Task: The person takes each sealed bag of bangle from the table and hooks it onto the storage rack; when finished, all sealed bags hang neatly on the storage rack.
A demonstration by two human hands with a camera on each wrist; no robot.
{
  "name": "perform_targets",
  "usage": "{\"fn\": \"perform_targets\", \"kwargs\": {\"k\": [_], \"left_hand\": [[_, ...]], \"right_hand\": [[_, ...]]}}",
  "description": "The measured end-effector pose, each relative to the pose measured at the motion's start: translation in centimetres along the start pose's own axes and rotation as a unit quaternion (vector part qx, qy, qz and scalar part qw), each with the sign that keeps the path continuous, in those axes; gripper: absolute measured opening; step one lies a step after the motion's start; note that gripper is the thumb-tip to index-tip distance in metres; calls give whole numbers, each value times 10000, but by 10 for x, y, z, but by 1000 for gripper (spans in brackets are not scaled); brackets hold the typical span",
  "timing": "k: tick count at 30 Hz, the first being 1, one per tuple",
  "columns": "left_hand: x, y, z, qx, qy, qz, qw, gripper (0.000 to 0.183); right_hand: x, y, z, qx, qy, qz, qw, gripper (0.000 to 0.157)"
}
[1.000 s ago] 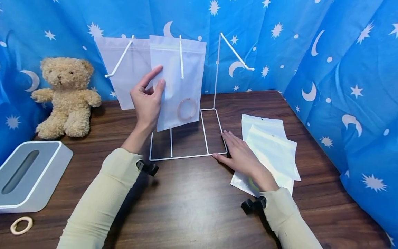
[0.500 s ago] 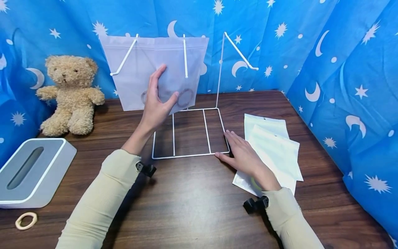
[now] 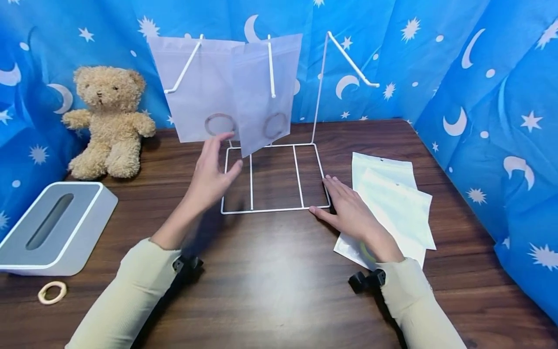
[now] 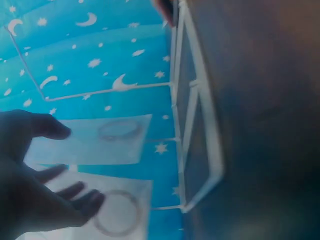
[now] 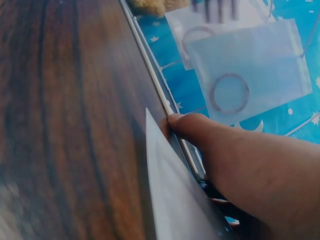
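Note:
Two translucent zip bags, the left bag [image 3: 209, 92] and the middle bag [image 3: 253, 92], hang from arms of a white wire display rack [image 3: 272, 210]. A round bangle-like ring [image 3: 220, 114] shows through the left one, and a similar ring [image 5: 213, 95] through the other. My left hand [image 3: 211, 174] is in the air just below and in front of the bags, thumb and fingers spread, holding nothing. At the base's front right corner, my right hand [image 3: 353, 213] rests with extended fingers along the wire, thumb [image 5: 187, 122] touching it. The rack's right arm [image 3: 353, 63] carries no bag.
Several white zip bags [image 3: 405, 208] lie overlapped to the right, partly under my right hand. At the left are a teddy bear [image 3: 109, 116], a grey-and-white tissue box [image 3: 83, 228] and a cream ring [image 3: 52, 301]. A blue star-and-moon curtain [image 3: 436, 72] surrounds the wooden table [image 3: 270, 291].
My left hand has let go of the middle bag and drawn down and back. That bag now hangs free, turned at an angle. My right hand has stayed on the rack's base.

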State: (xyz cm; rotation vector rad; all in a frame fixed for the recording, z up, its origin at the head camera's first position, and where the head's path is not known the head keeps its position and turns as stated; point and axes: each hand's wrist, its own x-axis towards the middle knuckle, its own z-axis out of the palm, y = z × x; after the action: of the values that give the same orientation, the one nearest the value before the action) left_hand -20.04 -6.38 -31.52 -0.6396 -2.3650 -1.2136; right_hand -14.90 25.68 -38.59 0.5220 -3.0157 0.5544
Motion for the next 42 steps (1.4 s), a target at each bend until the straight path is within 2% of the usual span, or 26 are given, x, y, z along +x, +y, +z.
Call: {"fn": "perform_targets", "kwargs": {"k": [2, 5, 8, 11, 17, 25, 31, 38, 42], "left_hand": [[-14, -5, 0, 144, -362, -493, 9980, 59], [-29, -15, 0, 397, -921, -1025, 9897, 59], [-38, -25, -2, 501, -1296, -1237, 9825, 60], [-43, -37, -7, 483, -1507, -1397, 9775, 62], [-48, -54, -10, 407, -1467, -1474, 9773, 68], [-64, -70, -2, 368, -1350, -1388, 9804, 85], [-73, -74, 1, 440, -1248, -1251, 9833, 87], [-74, -74, 8, 698, -1282, -967, 9846, 90], [-74, -74, 8, 818, -1314, -1059, 9823, 92]], "right_hand": [[1, 1, -1, -11, -23, 19, 10000, 89], [3, 3, -1, 12, -48, 62, 10000, 89], [4, 2, 0, 54, -77, 87, 9999, 90], [6, 1, 3, 66, -137, 78, 9999, 90], [7, 1, 4, 92, -171, 134, 9997, 93], [8, 1, 5, 87, -110, 73, 9999, 92], [5, -1, 10, 114, -98, 66, 9999, 92], [4, 0, 7, 130, -161, 142, 9997, 91], [6, 0, 7, 133, -135, 113, 9998, 90]]}}
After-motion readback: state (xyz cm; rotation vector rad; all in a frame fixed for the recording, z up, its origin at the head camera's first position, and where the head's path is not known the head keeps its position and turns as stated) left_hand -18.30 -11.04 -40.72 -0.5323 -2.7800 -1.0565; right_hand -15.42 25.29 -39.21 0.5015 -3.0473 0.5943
